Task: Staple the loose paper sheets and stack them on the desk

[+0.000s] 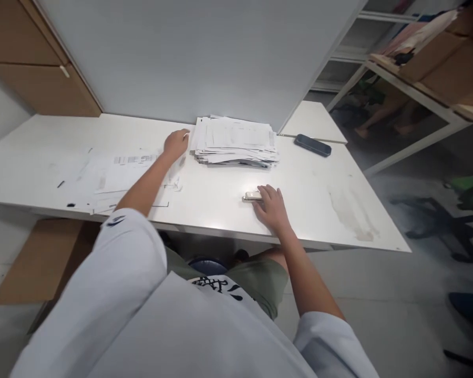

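Observation:
Beside the left edge of a thick stack of printed papers (236,137) is my left hand (176,144), its fingers curled together at the tips. Whatever lies between those fingertips is too small to make out. On the white table, nearer to me, a small white stapler (253,196) lies flat, pointing left. My right hand (271,207) has its fingers and thumb around the rear part of the stapler, which they partly hide. Several loose printed sheets (118,176) are spread under and left of my left forearm.
A dark phone (312,145) lies at the table's back right. A grey panel (197,58) rises behind the paper stack. Cardboard boxes (43,86) stand at the back left, and an open carton (39,257) is below the table (220,210). Right of it is a metal-framed rack (410,84).

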A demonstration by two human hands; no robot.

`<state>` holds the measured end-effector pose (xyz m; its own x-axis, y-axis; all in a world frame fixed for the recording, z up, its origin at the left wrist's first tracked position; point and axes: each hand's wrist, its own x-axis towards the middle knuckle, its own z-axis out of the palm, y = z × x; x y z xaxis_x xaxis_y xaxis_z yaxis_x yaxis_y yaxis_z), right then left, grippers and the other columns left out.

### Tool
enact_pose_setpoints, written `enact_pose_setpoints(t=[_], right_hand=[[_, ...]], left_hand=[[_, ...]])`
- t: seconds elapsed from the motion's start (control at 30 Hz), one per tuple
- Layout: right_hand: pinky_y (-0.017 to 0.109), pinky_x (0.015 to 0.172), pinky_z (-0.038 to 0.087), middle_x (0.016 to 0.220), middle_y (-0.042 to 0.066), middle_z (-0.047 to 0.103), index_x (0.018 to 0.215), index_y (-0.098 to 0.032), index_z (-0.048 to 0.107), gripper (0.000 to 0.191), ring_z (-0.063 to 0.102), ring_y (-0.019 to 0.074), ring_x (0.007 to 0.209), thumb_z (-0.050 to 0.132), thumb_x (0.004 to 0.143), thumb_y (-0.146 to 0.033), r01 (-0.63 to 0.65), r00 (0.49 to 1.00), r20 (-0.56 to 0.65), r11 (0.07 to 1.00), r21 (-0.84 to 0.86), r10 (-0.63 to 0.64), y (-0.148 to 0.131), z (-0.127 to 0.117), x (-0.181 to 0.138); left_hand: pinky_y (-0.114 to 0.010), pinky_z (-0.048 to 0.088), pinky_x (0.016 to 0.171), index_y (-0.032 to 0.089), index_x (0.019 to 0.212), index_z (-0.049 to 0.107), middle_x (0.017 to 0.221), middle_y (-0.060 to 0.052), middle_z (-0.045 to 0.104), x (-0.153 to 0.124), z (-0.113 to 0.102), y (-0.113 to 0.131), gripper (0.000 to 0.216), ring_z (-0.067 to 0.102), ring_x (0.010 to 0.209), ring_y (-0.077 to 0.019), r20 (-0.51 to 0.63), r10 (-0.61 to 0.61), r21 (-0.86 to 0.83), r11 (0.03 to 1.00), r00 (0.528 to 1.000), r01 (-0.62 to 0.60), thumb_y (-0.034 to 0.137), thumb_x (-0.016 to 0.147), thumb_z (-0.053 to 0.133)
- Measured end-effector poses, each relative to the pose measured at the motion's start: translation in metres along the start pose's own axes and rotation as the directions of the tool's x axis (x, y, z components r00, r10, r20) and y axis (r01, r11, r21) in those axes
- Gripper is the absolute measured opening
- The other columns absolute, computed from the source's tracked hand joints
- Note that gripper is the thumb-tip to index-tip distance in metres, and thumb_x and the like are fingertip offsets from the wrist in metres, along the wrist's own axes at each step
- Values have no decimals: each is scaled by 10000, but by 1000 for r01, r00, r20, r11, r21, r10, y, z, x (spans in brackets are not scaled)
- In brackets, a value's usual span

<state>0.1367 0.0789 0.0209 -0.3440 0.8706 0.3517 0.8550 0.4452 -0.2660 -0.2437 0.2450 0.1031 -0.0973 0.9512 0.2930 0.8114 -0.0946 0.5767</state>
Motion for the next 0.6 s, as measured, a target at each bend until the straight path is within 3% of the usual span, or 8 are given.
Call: enact_pose_setpoints(t=[0.1, 0.2, 0.27, 0.37, 0.43, 0.5, 0.57, 0.6], right_hand=[[613, 1155, 202, 1437, 170, 477, 1460, -184, 364, 589, 352, 340, 1396, 405, 911, -394, 7, 1000, 1, 1000, 26, -7, 3, 0, -3], [637, 1132, 226, 1444, 194, 468, 1439, -157, 389, 598, 363, 366, 1386, 431, 900, -411, 37, 999, -10, 999, 21, -37, 8, -2, -5], [650, 1119, 236, 1430, 200, 480, 1421, -148, 410, 595, 373, 381, 1378, 457, 888, -410, 67, 996, -61, 998, 14, -66, 11, -5, -8], [628, 1100, 289, 1332, 202, 559, 1357, -167, 490, 515, 449, 395, 1318, 481, 880, -358, 63, 976, -212, 997, 42, -53, 2, -7, -23], [580, 1063, 363, 1228, 198, 621, 1252, -210, 581, 403, 530, 394, 1226, 497, 877, -334, 3, 942, -334, 991, 133, 41, -23, -4, -45], [584, 1000, 419, 1114, 168, 656, 1124, -266, 635, 299, 573, 397, 1133, 500, 880, -373, -140, 861, -416, 923, 360, 293, -65, 7, -74], [598, 945, 453, 971, 99, 675, 958, -331, 653, 207, 610, 375, 1030, 493, 885, -441, -268, 851, -176, 697, 665, 495, -115, 24, -102], [579, 854, 507, 886, 74, 684, 910, -331, 656, 229, 647, 349, 919, 476, 891, -470, -293, 872, -76, 641, 710, 483, -138, 33, -113]], left_hand=[[-565, 197, 1161, 90, 1329, 525, 1405, -179, 515, -69, -44, -53, 609, 352, 1382, -355, -44, -116, 74, 990, 992, 120, 424, 840, 664], [-596, 107, 1181, 15, 1452, 353, 1551, -241, 296, -141, -62, -79, 819, 187, 1464, -405, 1, -292, 195, 938, 957, 286, 498, 850, 629], [-534, 88, 1210, 17, 1455, 366, 1573, -220, 257, -181, -59, -73, 774, 148, 1484, -376, 82, -280, 273, 929, 956, 249, 500, 885, 569], [-497, 162, 1207, 74, 1472, 381, 1583, -177, 254, -232, -44, -42, 657, 175, 1485, -349, 205, -197, 345, 931, 959, 118, 456, 941, 444], [-497, 215, 1192, 123, 1470, 405, 1567, -144, 313, -260, -36, -19, 627, 225, 1473, -344, 238, -136, 338, 940, 962, 49, 446, 933, 441], [-465, 260, 1184, 198, 1463, 428, 1532, -90, 400, -279, -36, -8, 577, 267, 1465, -304, 217, -93, 299, 954, 972, 25, 438, 938, 423], [-476, 232, 1198, 221, 1443, 459, 1530, -70, 406, -285, -43, -13, 560, 228, 1479, -302, 131, -104, 287, 956, 986, 63, 435, 925, 451], [-485, 209, 1207, 216, 1430, 477, 1540, -69, 389, -284, -49, -21, 556, 200, 1487, -306, 82, -124, 282, 955, 989, 96, 429, 916, 470]])
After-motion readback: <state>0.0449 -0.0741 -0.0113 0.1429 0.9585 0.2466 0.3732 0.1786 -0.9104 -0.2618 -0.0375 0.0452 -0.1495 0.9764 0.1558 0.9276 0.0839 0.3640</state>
